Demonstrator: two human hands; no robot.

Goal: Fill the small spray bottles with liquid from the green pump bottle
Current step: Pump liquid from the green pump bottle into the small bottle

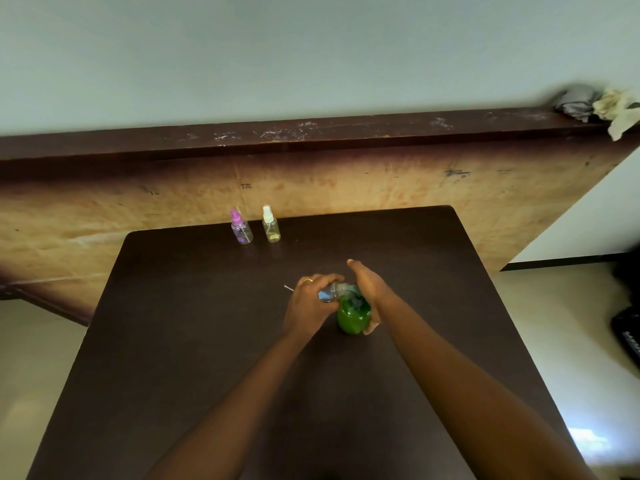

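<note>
1. The green pump bottle (353,318) is standing upright on the dark brown table (207,341), near the middle and a little to the right.
2. The right hand (367,289) is lying over the top of the pump. Its fingers are sticking out straight, pressing close together and pointing away toward the wall. Part of this hand is hanging down beside the right side of the green bottle.
3. The left hand (310,303) is holding a small clear bottle (331,292) just to the left of the pump. Its fingers are curling round the bottle from above.
4. The small clear bottle is lying tipped on its side in that hand. Its neck is pointing at the pump spout and sitting right beside it. I cannot tell if the two are touching.
5. A gold ring (308,280) is showing on one finger of the left hand.
6. A thin white stick (288,288) is lying on the table, just to the left of the left hand.
7. Two more little bottles are standing upright at the far edge of the table, well apart from the hands. The pink-topped spray bottle (241,227) is standing on the left and the white-topped spray bottle (271,225) on the right. They are standing near each other but not touching.
8. A grey rag (576,102) and a cream rag (620,110) are sitting bunched up on the dark ledge (311,135) far off to the right.
</note>
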